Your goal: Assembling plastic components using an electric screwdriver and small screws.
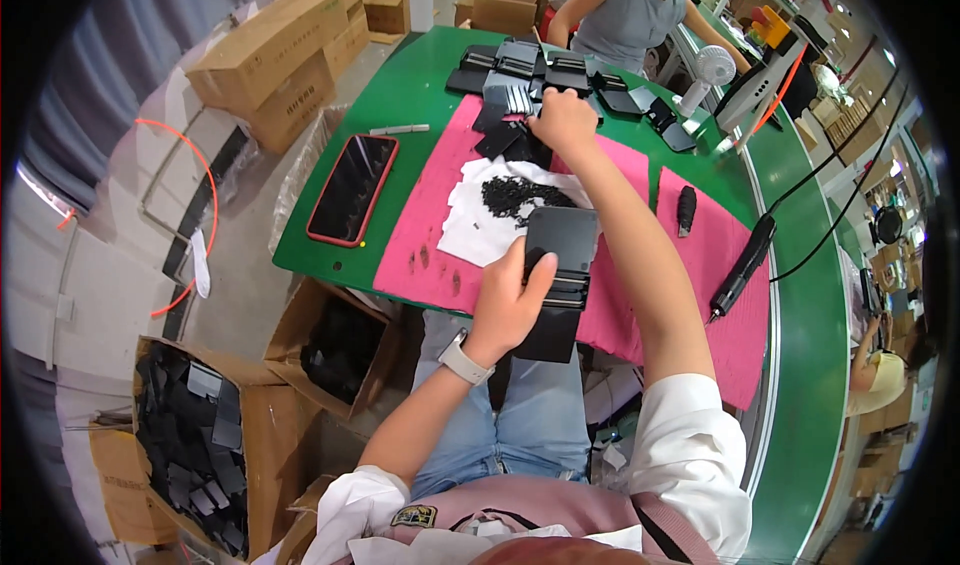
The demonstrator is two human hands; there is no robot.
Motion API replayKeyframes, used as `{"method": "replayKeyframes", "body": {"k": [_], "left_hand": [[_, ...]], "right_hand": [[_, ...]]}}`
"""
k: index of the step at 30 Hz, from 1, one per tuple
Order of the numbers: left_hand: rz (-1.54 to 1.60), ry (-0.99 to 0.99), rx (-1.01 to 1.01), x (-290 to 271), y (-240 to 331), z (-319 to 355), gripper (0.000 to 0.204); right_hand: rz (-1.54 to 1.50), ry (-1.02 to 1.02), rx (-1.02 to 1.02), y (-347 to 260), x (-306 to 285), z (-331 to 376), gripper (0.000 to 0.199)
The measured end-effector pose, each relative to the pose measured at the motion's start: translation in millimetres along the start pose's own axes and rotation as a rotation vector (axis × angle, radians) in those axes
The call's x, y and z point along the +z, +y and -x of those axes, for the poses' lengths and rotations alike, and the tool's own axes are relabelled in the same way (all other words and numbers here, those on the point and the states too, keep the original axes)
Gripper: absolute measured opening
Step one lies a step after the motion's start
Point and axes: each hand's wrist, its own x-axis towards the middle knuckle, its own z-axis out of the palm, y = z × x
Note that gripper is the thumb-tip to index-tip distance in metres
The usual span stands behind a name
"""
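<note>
At centre frame, the left hand (pixel 507 300) grips a stack of black plates (pixel 558 280), fingers curled over its left edge and thumb lying on the top plate; the stack sits at the near edge of a pink mat (pixel 430 230) and hangs partly over the person's lap. Above it, the right hand (pixel 563 120) reaches far up the frame with its fingers closed down onto loose black plates (pixel 510 143) at the mat's upper edge; whether it has pinched one I cannot tell. Between the hands lies a white sheet (pixel 475 230) carrying a heap of small black screws (pixel 515 197). Left of the mat, a phone (pixel 352 187) in a red case lies on the green table (pixel 420 75). Right of the forearm are a small black handle (pixel 686 210) and an electric screwdriver (pixel 742 265) with its cable, both on pink mat. More black parts (pixel 525 65) are ranked at top centre, near a seated person (pixel 632 10) and a white fan (pixel 708 70). At lower left, an open box (pixel 195 435) holds black plates.
</note>
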Motion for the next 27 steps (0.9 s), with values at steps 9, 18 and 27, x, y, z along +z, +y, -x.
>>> {"method": "replayKeyframes", "body": {"k": [9,18,27], "left_hand": [[0.095,-0.071,-0.045,-7.1,-3.5,-11.9,0.031],[0.124,-0.060,-0.065,-1.6,-10.3,-13.0,0.038],[0.080,-0.025,-0.076,3.3,-6.8,-4.7,0.036]], "right_hand": [[-0.483,-0.017,0.100,32.7,-40.0,4.4,0.042],[-0.894,-0.117,-0.416,36.4,-155.1,193.5,0.027],[-0.909,0.062,-0.530,35.0,-123.2,212.0,0.027]]}}
